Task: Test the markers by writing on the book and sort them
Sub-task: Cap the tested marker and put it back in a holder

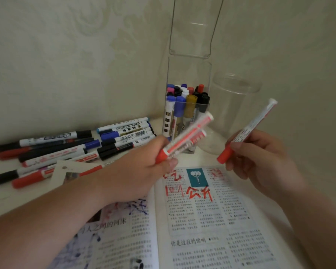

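Left hand (133, 171) grips two red markers (189, 135), right hand (260, 160) one marker (251, 125) (capped).

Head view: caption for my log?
Left hand grips two red markers, right hand holds a third marker above the scribbled book.

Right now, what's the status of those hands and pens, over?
Left hand grips two red markers. Right hand holds a third red marker, capped, by the open book. Nothing in the way.
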Demonstrator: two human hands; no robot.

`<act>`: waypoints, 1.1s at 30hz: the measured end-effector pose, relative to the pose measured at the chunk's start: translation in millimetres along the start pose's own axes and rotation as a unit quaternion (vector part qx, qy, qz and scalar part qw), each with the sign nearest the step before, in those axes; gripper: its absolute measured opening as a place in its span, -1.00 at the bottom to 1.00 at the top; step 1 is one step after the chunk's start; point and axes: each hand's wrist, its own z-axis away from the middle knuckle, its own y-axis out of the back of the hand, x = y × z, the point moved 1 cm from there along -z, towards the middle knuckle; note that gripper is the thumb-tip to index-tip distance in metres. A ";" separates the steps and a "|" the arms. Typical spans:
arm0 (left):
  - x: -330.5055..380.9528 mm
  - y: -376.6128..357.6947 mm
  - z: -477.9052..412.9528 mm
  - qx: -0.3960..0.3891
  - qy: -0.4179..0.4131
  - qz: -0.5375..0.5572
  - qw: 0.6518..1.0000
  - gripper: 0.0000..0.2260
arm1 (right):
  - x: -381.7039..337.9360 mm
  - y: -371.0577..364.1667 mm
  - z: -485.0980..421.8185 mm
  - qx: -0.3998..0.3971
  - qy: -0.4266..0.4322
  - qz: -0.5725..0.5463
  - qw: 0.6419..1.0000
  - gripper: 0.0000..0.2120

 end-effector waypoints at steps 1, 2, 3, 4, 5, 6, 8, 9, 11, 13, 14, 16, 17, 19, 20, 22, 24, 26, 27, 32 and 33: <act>1.0 1.9 -0.2 0.016 0.006 0.058 0.998 -0.87 | 2.3 -3.3 0.8 -0.021 -0.016 -0.002 1.000 -0.95; 1.5 3.1 0.4 0.015 0.011 0.106 0.994 -0.82 | 5.1 -8.5 2.8 -0.046 -0.030 0.009 0.998 -0.95; 2.3 3.1 0.6 0.005 0.014 0.136 0.991 -0.76 | 6.9 -15.6 5.9 -0.073 -0.042 0.016 0.996 -0.95; 3.3 2.2 1.0 -0.010 0.016 0.146 0.989 -0.72 | 7.5 -23.5 8.8 -0.100 -0.049 0.013 0.994 -0.94; 4.0 0.5 1.2 -0.023 0.015 0.145 0.989 -0.71 | 8.5 -31.6 11.1 -0.128 -0.052 -0.002 0.990 -0.94; 5.4 -1.6 0.5 -0.032 0.008 0.140 0.990 -0.73 | 10.3 -37.8 12.5 -0.154 -0.049 -0.015 0.987 -0.95; 7.1 -4.0 -0.5 -0.044 -0.008 0.138 0.989 -0.76 | 12.3 -47.1 12.6 -0.183 -0.041 -0.016 0.982 -0.86; 7.0 -4.5 -1.0 -0.048 -0.013 0.134 0.990 -0.75 | 12.1 -50.0 12.0 -0.191 -0.035 -0.008 0.981 -0.85; 6.6 -5.1 -0.9 -0.054 -0.020 0.116 0.992 -0.69 | 12.5 -50.7 10.9 -0.183 -0.031 -0.005 0.983 -0.82; 5.5 -7.4 -1.1 -0.056 -0.030 0.083 0.995 -0.63 | 11.6 -50.8 12.0 -0.162 -0.034 -0.003 0.986 -0.79; 5.7 -9.4 -0.9 -0.055 -0.035 0.065 0.996 -0.62 | 10.7 -51.6 13.2 -0.151 -0.031 -0.002 0.988 -0.78; 7.6 -12.3 -0.6 -0.045 -0.043 0.051 0.997 -0.61 | 8.5 -53.6 15.2 -0.139 -0.025 0.003 0.990 -0.73; 8.4 -12.9 -0.7 -0.037 -0.049 0.054 0.997 -0.61 | 7.1 -54.4 15.7 -0.140 -0.017 0.030 0.990 -0.71; 8.8 -13.4 -1.4 -0.021 -0.062 0.061 0.996 -0.61 | 2.5 -56.7 16.3 -0.140 0.011 0.136 0.981 -0.65; 9.8 -13.3 -1.3 -0.018 -0.068 0.070 0.995 -0.62 | -3.0 -59.2 16.4 -0.128 0.023 0.179 0.975 -0.63; 15.2 -13.9 -0.1 -0.018 -0.086 0.108 0.990 -0.65 | -17.9 -64.7 15.3 -0.103 0.052 0.216 0.970 -0.62; 21.7 -14.2 0.7 -0.009 -0.128 0.121 0.984 -0.72 | -34.8 -72.8 12.9 -0.105 0.097 0.228 0.963 -0.71; 23.5 -13.4 -1.0 0.002 -0.149 0.116 0.982 -0.81 | -47.7 -78.4 6.5 -0.133 0.163 0.305 0.929 -0.77; 23.8 -11.8 -1.9 0.005 -0.148 0.115 0.982 -0.84 | -50.2 -80.1 2.6 -0.151 0.185 0.349 0.906 -0.78; 15.8 -5.5 -2.1 0.005 -0.108 0.107 0.988 -0.79 | -33.5 -72.3 -9.4 -0.133 0.105 0.308 0.936 -0.79; 13.2 -5.5 -2.2 0.016 -0.095 0.096 0.991 -0.76 | -29.0 -70.2 -9.7 -0.121 0.080 0.283 0.948 -0.75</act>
